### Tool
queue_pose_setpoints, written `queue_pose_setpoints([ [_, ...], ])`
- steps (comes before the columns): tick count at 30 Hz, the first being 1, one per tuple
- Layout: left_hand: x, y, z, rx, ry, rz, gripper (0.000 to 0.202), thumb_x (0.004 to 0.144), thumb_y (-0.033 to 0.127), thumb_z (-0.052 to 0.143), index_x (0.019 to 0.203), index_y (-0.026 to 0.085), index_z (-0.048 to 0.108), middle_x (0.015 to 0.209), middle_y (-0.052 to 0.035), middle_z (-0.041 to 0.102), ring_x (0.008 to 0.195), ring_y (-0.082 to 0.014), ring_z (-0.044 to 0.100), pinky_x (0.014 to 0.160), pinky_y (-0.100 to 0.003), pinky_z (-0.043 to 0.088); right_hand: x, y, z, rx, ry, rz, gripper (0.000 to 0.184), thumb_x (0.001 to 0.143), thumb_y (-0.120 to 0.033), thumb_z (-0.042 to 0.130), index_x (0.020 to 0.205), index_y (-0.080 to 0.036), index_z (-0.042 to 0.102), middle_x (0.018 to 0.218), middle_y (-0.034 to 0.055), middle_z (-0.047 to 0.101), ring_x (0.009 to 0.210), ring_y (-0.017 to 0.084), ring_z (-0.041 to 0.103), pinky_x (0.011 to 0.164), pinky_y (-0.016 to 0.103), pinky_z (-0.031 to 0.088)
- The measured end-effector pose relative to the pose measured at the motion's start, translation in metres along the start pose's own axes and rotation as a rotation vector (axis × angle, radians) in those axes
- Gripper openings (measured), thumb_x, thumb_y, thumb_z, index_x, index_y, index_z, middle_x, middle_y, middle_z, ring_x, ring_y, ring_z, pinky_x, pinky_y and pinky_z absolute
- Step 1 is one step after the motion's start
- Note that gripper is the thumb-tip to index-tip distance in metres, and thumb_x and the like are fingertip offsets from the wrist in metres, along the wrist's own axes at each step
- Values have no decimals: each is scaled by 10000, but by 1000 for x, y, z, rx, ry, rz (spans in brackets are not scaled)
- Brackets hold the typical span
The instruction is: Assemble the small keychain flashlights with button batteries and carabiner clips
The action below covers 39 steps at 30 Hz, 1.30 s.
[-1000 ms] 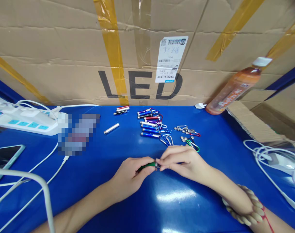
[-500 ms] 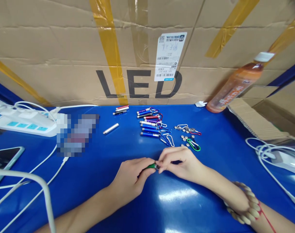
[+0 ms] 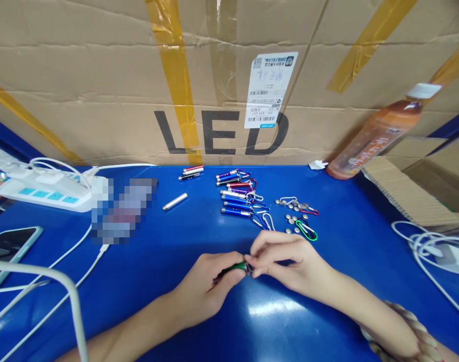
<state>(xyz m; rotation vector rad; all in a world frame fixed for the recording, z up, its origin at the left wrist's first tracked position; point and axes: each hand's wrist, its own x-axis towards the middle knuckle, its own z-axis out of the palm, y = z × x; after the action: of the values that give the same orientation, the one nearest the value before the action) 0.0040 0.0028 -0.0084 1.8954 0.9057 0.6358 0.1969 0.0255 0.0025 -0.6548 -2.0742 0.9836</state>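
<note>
My left hand [image 3: 206,284] is wrapped round a small green keychain flashlight [image 3: 237,266] just above the blue table [image 3: 169,261]. My right hand [image 3: 285,264] pinches the metal end of that same flashlight with thumb and fingertips. Beyond the hands lies a row of several small blue, red and silver flashlights [image 3: 237,196] with carabiner clips. To their right are loose button batteries [image 3: 292,219], a green carabiner [image 3: 306,230] and other clips. A lone silver flashlight tube [image 3: 174,201] lies left of the row.
A large cardboard box marked LED [image 3: 221,100] walls off the back. An orange drink bottle [image 3: 376,133] leans at the right. A power strip [image 3: 44,193], a phone [image 3: 8,246] and white cables [image 3: 74,261] lie left; more cables [image 3: 433,246] and cardboard sit right.
Both hands stay joined on the green flashlight and have shifted slightly nearer and to the right; the right fingers have shifted on its end. The view has tilted a little.
</note>
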Motion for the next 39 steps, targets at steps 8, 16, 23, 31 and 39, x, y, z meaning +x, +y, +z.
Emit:
queue_pose_setpoints([
  [8,0,2,-2,-22,-35,0,236,899,241,384,846,160,598,629,33,517,537,-81,414,536,-182,312,-3,5,5,80,-14,12,170,823,-122,566,702,-122,685,777,36,564,639,72,580,551,180,492],
  [16,0,-5,2,74,46,46,252,902,238,375,890,184,621,752,-15,621,666,-124,544,642,-210,406,-7,12,12,-73,70,-35,200,842,-192,559,692,-153,684,740,25,549,618,79,545,522,200,445],
  [23,-3,-12,5,332,193,182,216,892,173,408,962,182,612,757,-18,640,671,-124,567,632,-216,435,-4,7,18,-71,191,33,234,826,-254,588,636,-156,684,638,12,547,554,74,516,460,184,416],
  [31,-4,-9,4,566,316,303,187,884,135,419,948,153,594,710,-15,634,605,-115,566,576,-216,446,-4,7,23,-19,238,86,255,808,-270,607,599,-133,659,599,13,530,521,73,493,400,171,377],
  [39,-1,-10,1,598,327,318,203,887,121,415,980,166,590,770,-8,672,632,-108,586,635,-234,465,-1,6,20,-60,239,132,288,777,-354,633,589,-136,627,598,18,563,548,96,538,480,206,449],
])
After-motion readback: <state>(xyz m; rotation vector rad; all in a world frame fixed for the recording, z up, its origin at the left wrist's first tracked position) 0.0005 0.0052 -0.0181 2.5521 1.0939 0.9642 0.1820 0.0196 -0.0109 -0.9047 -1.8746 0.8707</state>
